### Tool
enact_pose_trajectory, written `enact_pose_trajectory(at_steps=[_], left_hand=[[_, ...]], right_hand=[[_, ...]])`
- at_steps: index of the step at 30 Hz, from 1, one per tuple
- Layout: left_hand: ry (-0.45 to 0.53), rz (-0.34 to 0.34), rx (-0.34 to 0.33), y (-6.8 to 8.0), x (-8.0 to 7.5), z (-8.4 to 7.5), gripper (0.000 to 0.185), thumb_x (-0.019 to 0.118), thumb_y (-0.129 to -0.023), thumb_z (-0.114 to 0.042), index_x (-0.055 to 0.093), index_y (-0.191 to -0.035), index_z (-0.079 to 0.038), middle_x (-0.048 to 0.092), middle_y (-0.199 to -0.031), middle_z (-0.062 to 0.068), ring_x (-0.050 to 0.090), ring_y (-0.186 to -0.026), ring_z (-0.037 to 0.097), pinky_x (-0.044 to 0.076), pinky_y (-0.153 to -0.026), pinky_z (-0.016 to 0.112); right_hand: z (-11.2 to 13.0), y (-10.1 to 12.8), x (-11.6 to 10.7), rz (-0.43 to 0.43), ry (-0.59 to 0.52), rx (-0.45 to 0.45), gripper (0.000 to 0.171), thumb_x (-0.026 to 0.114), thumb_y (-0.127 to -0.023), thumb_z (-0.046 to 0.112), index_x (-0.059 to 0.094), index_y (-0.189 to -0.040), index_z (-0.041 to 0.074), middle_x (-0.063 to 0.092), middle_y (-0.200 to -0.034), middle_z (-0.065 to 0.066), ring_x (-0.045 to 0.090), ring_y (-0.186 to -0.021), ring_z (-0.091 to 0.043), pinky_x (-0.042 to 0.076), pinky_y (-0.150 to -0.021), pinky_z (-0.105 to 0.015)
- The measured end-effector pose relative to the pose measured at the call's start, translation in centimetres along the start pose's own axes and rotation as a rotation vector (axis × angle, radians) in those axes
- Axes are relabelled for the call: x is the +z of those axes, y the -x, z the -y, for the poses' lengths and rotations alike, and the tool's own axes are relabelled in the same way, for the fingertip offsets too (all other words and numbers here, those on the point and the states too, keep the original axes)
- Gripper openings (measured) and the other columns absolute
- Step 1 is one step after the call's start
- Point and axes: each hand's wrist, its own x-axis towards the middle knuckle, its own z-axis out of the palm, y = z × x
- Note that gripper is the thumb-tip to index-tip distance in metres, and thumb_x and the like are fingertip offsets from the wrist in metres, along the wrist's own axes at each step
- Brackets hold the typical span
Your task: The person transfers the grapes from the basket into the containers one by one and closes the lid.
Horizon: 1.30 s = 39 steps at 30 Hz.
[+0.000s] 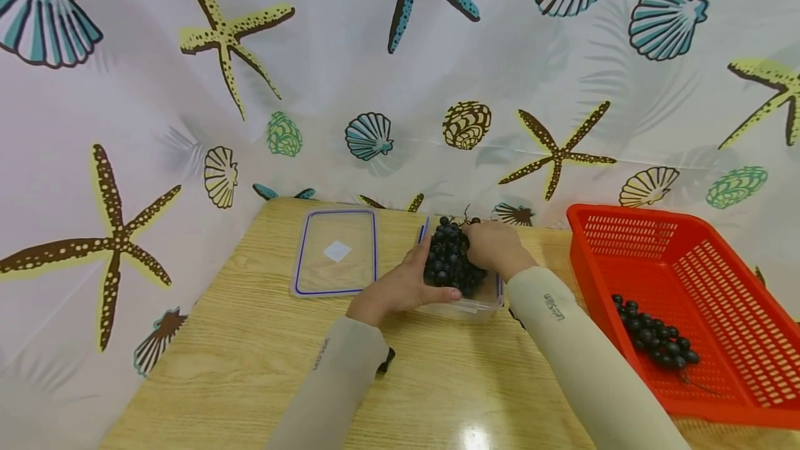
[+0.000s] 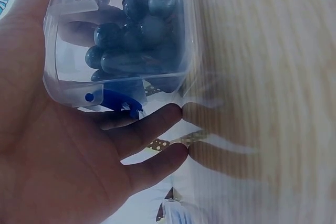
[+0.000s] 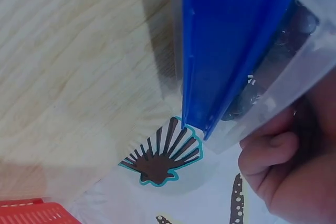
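My left hand (image 1: 400, 290) cups the clear box (image 1: 465, 307) of grapes (image 1: 446, 259), fingers straight; my right hand (image 1: 494, 245) curls round its far end.

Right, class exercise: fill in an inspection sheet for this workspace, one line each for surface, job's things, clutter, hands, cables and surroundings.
Surface: light wooden table, with a glare spot near its front edge.
Job's things: dark grape bunch sitting in a clear plastic container; its clear lid lies flat to the left.
Clutter: red basket at the right, holding a second grape cluster.
Hands: left hand cups the container's side; right hand rests on the bunch, grip unclear.
Cables: nothing seen.
Surroundings: white curtain printed with starfish and shells.
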Motion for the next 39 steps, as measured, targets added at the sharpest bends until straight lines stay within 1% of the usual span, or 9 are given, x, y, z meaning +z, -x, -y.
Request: enact_pose_trajectory(at_steps=[5,8,13,15,19,23,26,32,39], left_hand=[[-0.005,-0.003,0.0,-0.1,0.0,0.1,0.122,0.074,-0.085,-0.061,-0.011,-0.163,-0.021,-0.002,-0.168,0.014,0.011,-0.151,0.037,0.022,-0.116,0.056],[-0.007,0.0,-0.001,-0.2,0.0,0.1,0.122,0.074,-0.085,-0.061,-0.012,-0.163,-0.022,-0.003,-0.168,0.014,0.011,-0.151,0.037,0.022,-0.116,0.057],[-0.003,-0.002,-0.001,-0.2,-0.1,0.2,0.122,0.075,-0.085,-0.06,-0.012,-0.163,-0.022,-0.003,-0.168,0.013,0.013,-0.151,0.037,0.022,-0.116,0.057],[-0.005,-0.003,-0.001,-0.2,-0.1,0.2,0.122,0.075,-0.085,-0.059,-0.012,-0.163,-0.021,-0.003,-0.168,0.013,0.013,-0.151,0.037,0.023,-0.116,0.057],[-0.001,0.0,0.005,-0.1,-0.1,0.1,0.122,0.076,-0.086,-0.058,-0.013,-0.162,-0.023,-0.004,-0.168,0.012,0.011,-0.151,0.037,0.022,-0.116,0.057],[-0.005,-0.004,0.014,-0.1,-0.1,0.0,0.122,0.076,-0.086,-0.056,-0.013,-0.162,-0.023,-0.003,-0.168,0.014,0.012,-0.151,0.037,0.023,-0.116,0.057],[-0.012,-0.005,0.015,0.0,-0.1,-0.1,0.121,0.075,-0.086,-0.057,-0.012,-0.162,-0.022,-0.002,-0.168,0.014,0.013,-0.151,0.036,0.023,-0.116,0.056],[-0.02,-0.008,0.009,0.1,-0.3,-0.1,0.122,0.074,-0.086,-0.06,-0.012,-0.162,-0.022,-0.003,-0.168,0.013,0.013,-0.151,0.036,0.023,-0.116,0.056],[-0.026,-0.003,0.01,0.0,-0.1,-0.2,0.12,0.073,-0.087,-0.059,-0.014,-0.161,-0.026,-0.004,-0.168,0.013,0.013,-0.151,0.037,0.022,-0.116,0.057]], right_hand=[[-0.3,0.0,0.0,0.007,-0.072,-0.004,0.049,0.056,-0.1,0.017,0.053,-0.149,0.01,0.059,-0.14,-0.016,0.056,-0.125,-0.037,0.046,-0.1,-0.049],[-0.8,0.1,-0.2,-0.008,-0.256,0.015,0.048,0.051,-0.098,0.007,0.056,-0.146,0.007,0.06,-0.139,-0.016,0.065,-0.1,-0.033,0.052,-0.081,-0.044],[-1.3,0.2,-0.3,-0.186,-0.483,0.079,0.041,0.044,-0.099,0.005,0.065,-0.133,0.003,0.067,-0.124,-0.017,0.064,-0.082,-0.031,0.053,-0.073,-0.045],[-1.4,0.1,-0.3,-0.252,-0.494,0.095,0.038,0.044,-0.1,0.008,0.066,-0.132,0.003,0.066,-0.124,-0.018,0.063,-0.085,-0.029,0.052,-0.073,-0.045],[-1.6,-0.2,-0.1,-0.28,-0.509,0.087,0.046,0.044,-0.1,0.004,0.056,-0.145,0.006,0.068,-0.117,-0.02,0.048,-0.06,-0.023,0.039,-0.053,-0.037],[-1.8,-0.7,0.2,-0.222,-0.531,0.04,0.064,0.042,-0.095,-0.005,0.04,-0.156,0.012,0.06,-0.132,-0.02,0.057,-0.095,-0.034,0.042,-0.066,-0.042],[-1.9,-0.9,0.5,-0.164,-0.491,-0.01,0.073,0.042,-0.091,-0.008,0.033,-0.16,0.013,0.044,-0.152,-0.018,0.032,-0.14,-0.043,0.041,-0.096,-0.055],[-1.2,-1.1,1.0,-0.079,-0.318,-0.062,0.079,0.049,-0.09,-0.003,0.024,-0.163,0.014,0.045,-0.153,-0.018,0.013,-0.15,-0.042,0.015,-0.115,-0.064],[-0.7,-1.5,1.6,-0.05,-0.205,-0.082,0.083,0.055,-0.094,0.004,0.012,-0.164,0.014,0.064,-0.134,-0.012,0.007,-0.151,-0.044,0.011,-0.116,-0.064]])
